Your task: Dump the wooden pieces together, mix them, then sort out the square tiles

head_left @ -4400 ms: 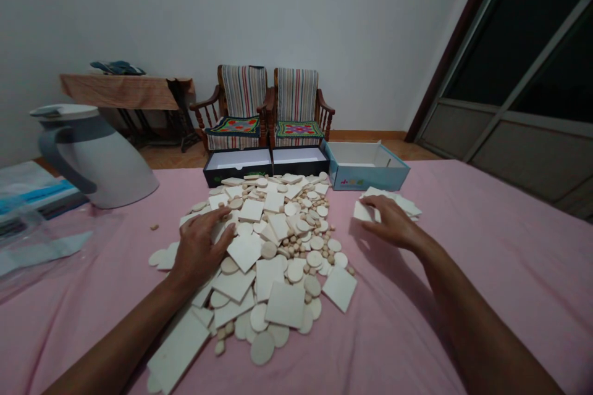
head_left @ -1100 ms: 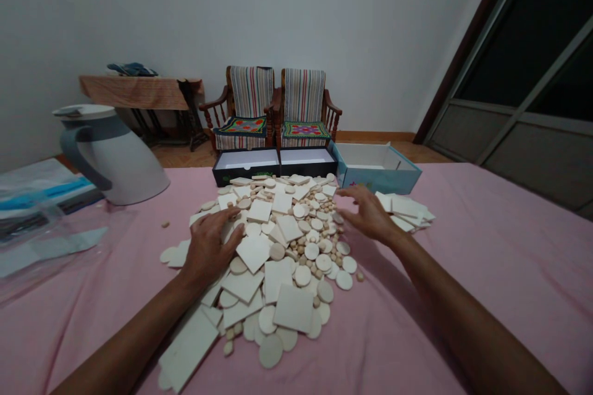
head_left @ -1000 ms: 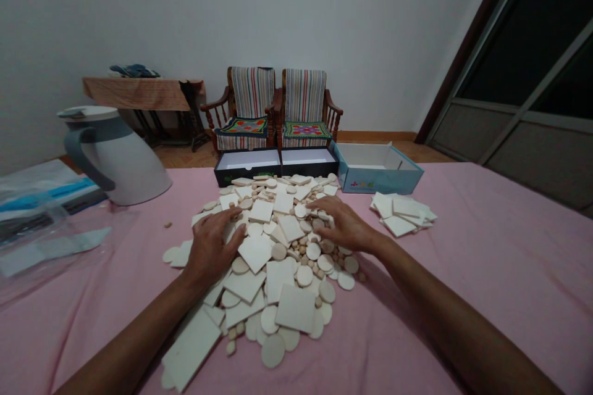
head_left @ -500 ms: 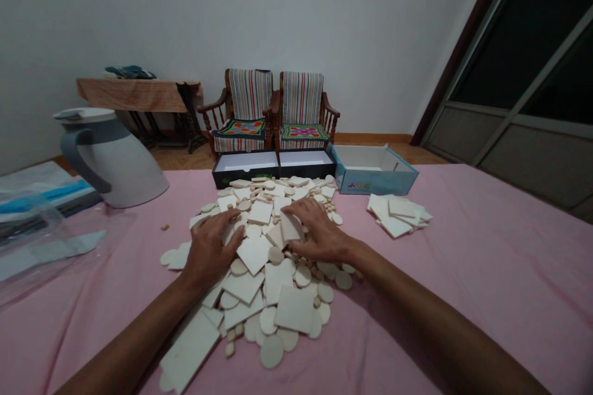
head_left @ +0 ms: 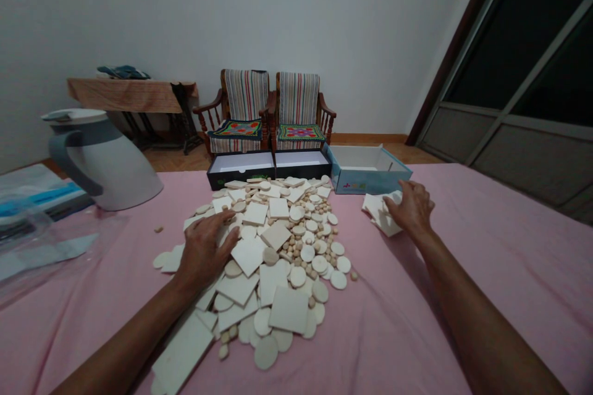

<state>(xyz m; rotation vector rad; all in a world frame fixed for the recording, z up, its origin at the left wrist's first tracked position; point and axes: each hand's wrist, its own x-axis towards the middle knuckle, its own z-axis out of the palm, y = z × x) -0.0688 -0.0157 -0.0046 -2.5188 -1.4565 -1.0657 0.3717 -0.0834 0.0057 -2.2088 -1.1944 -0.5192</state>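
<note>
A broad heap of pale wooden squares, discs and small beads [head_left: 290, 308] covers the middle of the pink cloth. My left hand [head_left: 207, 247] rests on the heap's left side, fingers apart, with nothing gripped. Over at the right, my right hand [head_left: 411, 207] is at the small pile of white square pieces [head_left: 382, 216], thumb and fingers curved round its right part. Whether a piece is between those fingers is hard to make out.
Behind the heap stand two black open boxes [head_left: 241, 173] and a light blue open box [head_left: 370, 182]. A grey-white jug [head_left: 115, 166] and clear plastic packaging [head_left: 41, 253] lie at the left. Two chairs [head_left: 299, 99] stand beyond.
My right hand has moved from the heap, where it held a square piece, rightward to the small pile. My left hand stays on the heap. The view has shifted slightly.
</note>
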